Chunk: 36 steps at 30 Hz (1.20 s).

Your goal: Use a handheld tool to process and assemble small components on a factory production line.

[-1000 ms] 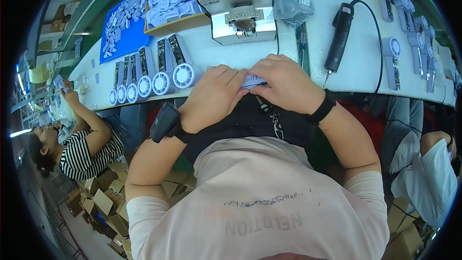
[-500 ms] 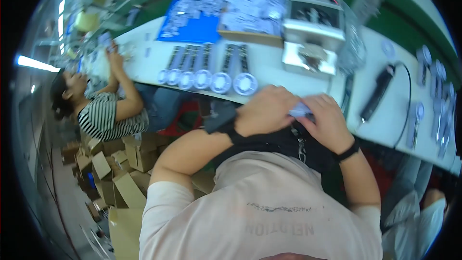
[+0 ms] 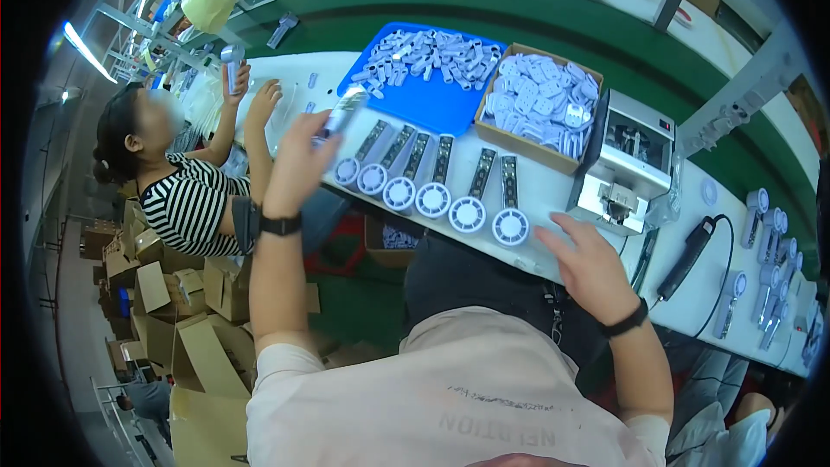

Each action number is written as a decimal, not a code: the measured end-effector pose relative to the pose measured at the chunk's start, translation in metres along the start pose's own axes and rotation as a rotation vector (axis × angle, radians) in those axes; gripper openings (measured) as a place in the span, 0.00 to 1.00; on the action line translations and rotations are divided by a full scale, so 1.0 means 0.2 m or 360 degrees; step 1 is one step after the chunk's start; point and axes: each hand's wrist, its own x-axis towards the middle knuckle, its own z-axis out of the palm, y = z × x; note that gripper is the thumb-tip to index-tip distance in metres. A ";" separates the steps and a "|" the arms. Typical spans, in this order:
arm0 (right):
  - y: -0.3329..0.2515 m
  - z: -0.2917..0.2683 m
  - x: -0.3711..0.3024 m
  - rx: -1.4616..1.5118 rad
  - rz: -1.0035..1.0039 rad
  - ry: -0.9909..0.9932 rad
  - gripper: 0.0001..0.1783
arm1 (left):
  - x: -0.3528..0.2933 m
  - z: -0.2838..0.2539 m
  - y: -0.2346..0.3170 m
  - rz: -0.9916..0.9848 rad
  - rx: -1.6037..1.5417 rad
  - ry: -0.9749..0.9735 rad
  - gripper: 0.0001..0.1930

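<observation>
Out over the left part of the bench, my left hand (image 3: 298, 160) is closed on a pale elongated part (image 3: 350, 108) with a shiny end. Motion blurs it, so its exact kind is unclear. My right hand (image 3: 592, 272) is at the bench's front edge, fingers apart and nothing in them. Its fingertips are beside the rightmost handheld fan (image 3: 510, 227). That fan ends a row of several pale lilac handheld fans (image 3: 399, 193), with round slotted heads toward me and handles showing dark circuit boards.
Behind the row lie a blue tray (image 3: 393, 97) of small pale parts and a cardboard box (image 3: 529, 149) of flat pale covers. Right of them stand a metal press-like device (image 3: 627, 164), a black corded tool (image 3: 685, 258) and more fans (image 3: 769, 238). A co-worker (image 3: 186, 173) sits at left.
My hands have parted from over my lap, where they were together around a small pale piece. The left went forward and left; the right has opened near the bench edge. The view has shifted.
</observation>
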 end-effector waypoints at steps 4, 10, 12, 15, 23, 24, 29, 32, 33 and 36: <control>0.03 0.14 0.24 -0.0261 -0.0324 -0.0141 0.35 | 0.01 0.07 -0.72 -0.0325 0.0229 -0.0110 0.23; 0.00 0.13 0.35 -0.0440 -0.0178 -0.0345 0.25 | 0.04 0.29 -0.76 -0.0449 0.0362 -0.0177 0.21; -0.01 0.10 0.39 -0.0560 -0.0381 -0.0234 0.22 | 0.07 0.27 -0.70 -0.0385 0.0638 -0.0128 0.21; -0.01 0.07 0.45 -0.0688 -0.0562 -0.0170 0.18 | 0.18 0.29 -0.59 -0.0068 0.0715 0.0241 0.19; 0.00 0.13 0.42 -0.0759 -0.0800 -0.0284 0.14 | 0.72 0.70 -0.21 0.0111 0.0642 -0.0179 0.14; 0.00 0.16 0.40 -0.0737 -0.0771 -0.0266 0.13 | 0.77 0.78 -0.26 0.0140 0.0621 -0.0182 0.14; -0.23 0.10 0.24 -0.0526 -0.0468 -0.0326 0.16 | 0.87 1.00 -0.51 0.0016 0.0983 -0.0271 0.11; -0.17 0.05 0.03 -0.0269 -0.0107 -0.0120 0.18 | 0.86 0.87 -0.50 0.0032 0.0770 -0.0231 0.12; -0.11 0.03 -0.02 -0.0181 0.0029 0.0005 0.19 | 0.86 0.81 -0.41 0.0064 0.0630 -0.0227 0.14; 0.11 0.10 -0.14 -0.0213 0.0202 0.0028 0.23 | 0.72 0.69 -0.10 0.0214 0.0202 -0.0149 0.19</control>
